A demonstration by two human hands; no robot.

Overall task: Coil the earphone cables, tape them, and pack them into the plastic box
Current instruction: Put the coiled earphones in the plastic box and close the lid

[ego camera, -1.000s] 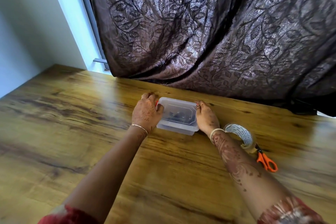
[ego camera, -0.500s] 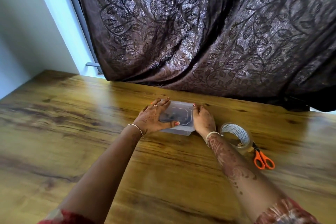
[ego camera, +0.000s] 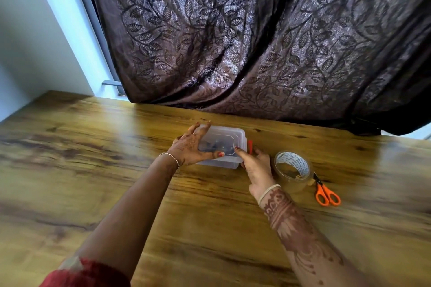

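The bench (ego camera: 93, 158) is seen bearing the plastic box (ego camera: 233, 134), lidded, at frame centre. The left hand (ego camera: 189, 149) is spread flat across the lid. The right hand (ego camera: 256, 168) is curled round the box's right end, forefinger pressed on top.

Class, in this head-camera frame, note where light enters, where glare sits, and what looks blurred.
Head view: daylight enters left of the curtain; pale glare lies on the table beside the plastic box; foreground grain and red sleeve look smeared.
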